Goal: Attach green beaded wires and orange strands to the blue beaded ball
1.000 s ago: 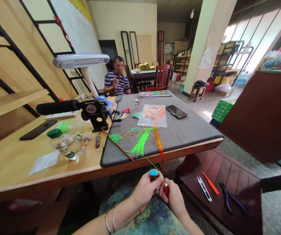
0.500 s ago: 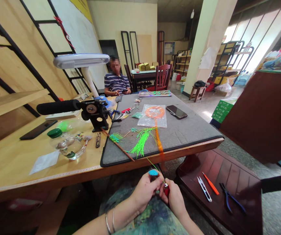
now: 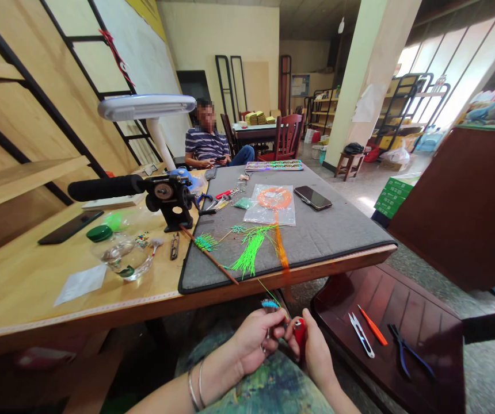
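Observation:
Over my lap, my left hand (image 3: pixel 251 340) is closed around a small piece with blue beadwork and dark wire-like bristles (image 3: pixel 270 304) at its top; its lower part is hidden by my fingers. A thin green cord (image 3: pixel 269 291) sticks up beside it. Close by on the right, my right hand (image 3: pixel 315 349) grips a red lighter (image 3: pixel 300 334), its metal end up; no flame can be made out. Past the hands, bright green cords (image 3: pixel 251 251) and a wooden stick wound with green and blue cord (image 3: pixel 205 243) lie on the grey mat (image 3: pixel 316 241).
An orange cord coil in a plastic bag (image 3: pixel 273 202) and a phone (image 3: pixel 313 198) rest on the mat. Left stand a winding device (image 3: pixel 170 198), a lamp and a water jar (image 3: pixel 129 259). Snips (image 3: pixel 362 336), an orange tool and pliers (image 3: pixel 407 351) lie on the chair. Another person sits behind.
The lighter has turned more upright and shows more. My hands are slightly farther apart, and the blue-topped piece has tilted so its bristles show. The seated person's leg has come up.

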Action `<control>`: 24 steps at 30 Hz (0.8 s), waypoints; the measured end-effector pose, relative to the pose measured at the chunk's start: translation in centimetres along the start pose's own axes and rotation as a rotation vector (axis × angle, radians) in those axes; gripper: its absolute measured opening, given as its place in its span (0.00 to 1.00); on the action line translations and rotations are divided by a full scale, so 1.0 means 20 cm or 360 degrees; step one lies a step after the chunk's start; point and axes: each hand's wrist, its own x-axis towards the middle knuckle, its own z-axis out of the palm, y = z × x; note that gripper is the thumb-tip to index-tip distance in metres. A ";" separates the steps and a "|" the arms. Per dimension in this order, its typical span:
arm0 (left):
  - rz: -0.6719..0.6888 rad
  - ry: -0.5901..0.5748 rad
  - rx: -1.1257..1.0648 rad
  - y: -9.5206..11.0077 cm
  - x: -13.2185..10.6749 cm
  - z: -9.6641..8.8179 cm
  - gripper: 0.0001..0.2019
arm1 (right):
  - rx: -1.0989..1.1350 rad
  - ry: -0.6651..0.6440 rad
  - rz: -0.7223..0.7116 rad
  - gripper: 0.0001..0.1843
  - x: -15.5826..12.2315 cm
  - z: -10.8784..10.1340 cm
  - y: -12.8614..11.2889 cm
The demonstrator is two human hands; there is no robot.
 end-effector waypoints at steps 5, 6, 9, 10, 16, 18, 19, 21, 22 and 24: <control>-0.0089 -0.0068 -0.0160 -0.01 0.02 -0.05 0.09 | 0.0039 0.0026 -0.0083 0.33 0.00 0.00 0.00; -0.0101 -0.0079 -0.0171 -0.01 0.03 -0.06 0.08 | 0.0039 0.0029 -0.0091 0.33 0.00 0.00 0.00; -0.0129 -0.0087 -0.0195 -0.01 0.03 -0.06 0.07 | 0.0057 0.0043 -0.0103 0.32 -0.01 -0.01 -0.01; -0.0136 -0.0083 -0.0201 -0.01 0.03 -0.06 0.07 | 0.0061 0.0049 -0.0113 0.32 -0.01 -0.01 -0.01; -0.0139 -0.0014 -0.0146 0.00 0.00 -0.03 0.10 | 0.0042 0.0056 -0.0174 0.31 -0.01 -0.03 0.00; -0.0024 0.0051 -0.0025 -0.01 0.00 -0.03 0.13 | 0.0037 0.0041 -0.0190 0.31 -0.01 -0.03 0.01; 0.0053 0.0093 0.0048 -0.02 0.00 -0.03 0.15 | 0.0032 0.0035 -0.0208 0.31 -0.01 -0.03 0.02; 0.0224 0.0190 0.0198 -0.03 0.00 -0.03 0.18 | 0.0018 0.0023 -0.0259 0.29 -0.02 -0.03 0.02; 0.0295 0.0230 0.0272 -0.03 -0.01 -0.03 0.19 | 0.0011 0.0014 -0.0282 0.28 -0.02 -0.03 0.02; 0.0404 0.0289 0.0398 -0.04 -0.01 -0.02 0.21 | -0.0024 0.0008 -0.0310 0.24 -0.03 -0.03 0.01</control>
